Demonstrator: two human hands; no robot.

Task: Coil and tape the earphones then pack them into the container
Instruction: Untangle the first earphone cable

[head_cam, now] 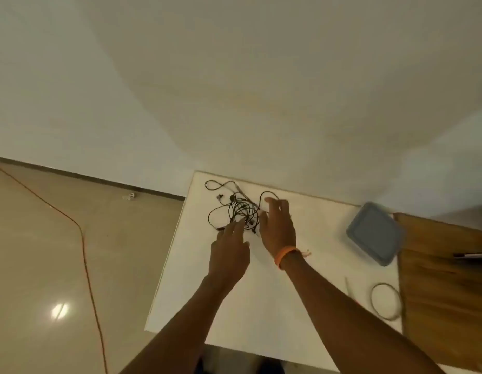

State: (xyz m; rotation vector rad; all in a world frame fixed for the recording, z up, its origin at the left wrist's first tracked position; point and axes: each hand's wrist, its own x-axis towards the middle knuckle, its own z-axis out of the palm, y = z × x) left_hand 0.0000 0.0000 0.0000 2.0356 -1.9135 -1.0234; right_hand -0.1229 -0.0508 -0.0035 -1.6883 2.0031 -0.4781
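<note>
Currently black earphones [238,209] lie tangled on the white table [302,306], far side. Left hand [229,255] open, fingertips at the tangle's near edge. Right hand [278,228] open, fingers spread just right of the tangle, orange wristband [284,256]. Grey container [374,233] with lid on, well right. Tape roll [386,300] near right.
</note>
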